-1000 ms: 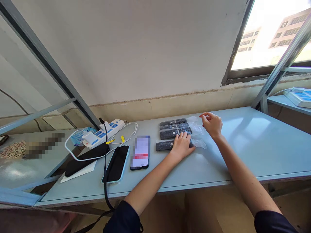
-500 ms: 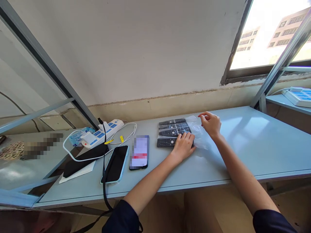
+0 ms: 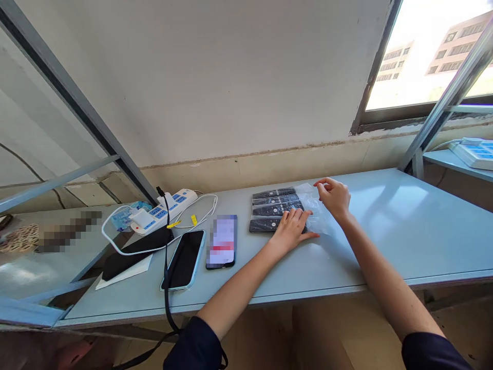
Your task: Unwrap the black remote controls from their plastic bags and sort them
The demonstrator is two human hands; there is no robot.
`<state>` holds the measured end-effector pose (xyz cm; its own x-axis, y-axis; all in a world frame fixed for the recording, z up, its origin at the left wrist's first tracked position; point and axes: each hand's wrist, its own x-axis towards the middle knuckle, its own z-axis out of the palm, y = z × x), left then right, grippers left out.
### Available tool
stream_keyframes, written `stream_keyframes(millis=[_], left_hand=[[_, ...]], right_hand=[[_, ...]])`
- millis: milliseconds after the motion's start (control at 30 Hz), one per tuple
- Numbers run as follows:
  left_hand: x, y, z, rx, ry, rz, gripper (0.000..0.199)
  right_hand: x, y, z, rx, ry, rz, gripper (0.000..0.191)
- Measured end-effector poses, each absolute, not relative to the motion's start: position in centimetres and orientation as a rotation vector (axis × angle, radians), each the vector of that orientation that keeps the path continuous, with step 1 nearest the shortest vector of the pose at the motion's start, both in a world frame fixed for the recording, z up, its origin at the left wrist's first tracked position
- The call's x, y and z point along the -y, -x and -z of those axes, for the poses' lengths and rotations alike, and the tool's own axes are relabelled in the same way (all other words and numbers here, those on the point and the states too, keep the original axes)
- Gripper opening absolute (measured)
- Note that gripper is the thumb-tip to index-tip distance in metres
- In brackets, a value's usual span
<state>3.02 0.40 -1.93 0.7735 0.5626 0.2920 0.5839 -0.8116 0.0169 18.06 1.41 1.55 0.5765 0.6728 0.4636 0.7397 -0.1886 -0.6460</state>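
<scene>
Several dark remote controls (image 3: 274, 209) in clear plastic sleeves lie side by side on the desk, their loose plastic ends (image 3: 316, 218) to the right. My left hand (image 3: 293, 228) rests flat on the right part of the nearest remotes, fingers spread and thumb stretched out to the right, covering part of them. Just above the plastic ends is my right hand (image 3: 334, 197), with thumb and forefinger pinched together near the plastic's upper edge. Whatever sits between those fingertips, if anything, is too small to make out.
On the pale blue desk (image 3: 385, 231) to the left lie a lit phone (image 3: 222, 241), a phone in a light blue case (image 3: 187, 259), a black pouch (image 3: 131, 254) and a power strip (image 3: 169, 208) with a white cable. A black strap (image 3: 166, 293) hangs over the front edge.
My left thumb has spread out to the right, away from the fingers. My right hand stays in nearly the same place, and the remotes have hardly moved.
</scene>
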Motion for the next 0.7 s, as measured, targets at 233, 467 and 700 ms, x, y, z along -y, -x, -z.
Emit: stream_keyframes(millis=[233,467,700], left_hand=[[0.4,-2.6,1.0,1.212,2.85,0.291,0.048],[0.7,-2.0,0.2,1.372,2.924,0.095,0.038],[0.3,-1.8,0.4,1.575,2.93,0.001,0.066]], right_hand=[[-1.2,-17.8,-1.8,1.241,2.001,0.024,0.023],[-1.5,-17.8,-1.1,1.431,2.065,-0.065,0.017],[-1.7,-18.2,-0.8,1.453,2.086,-0.014,0.022]])
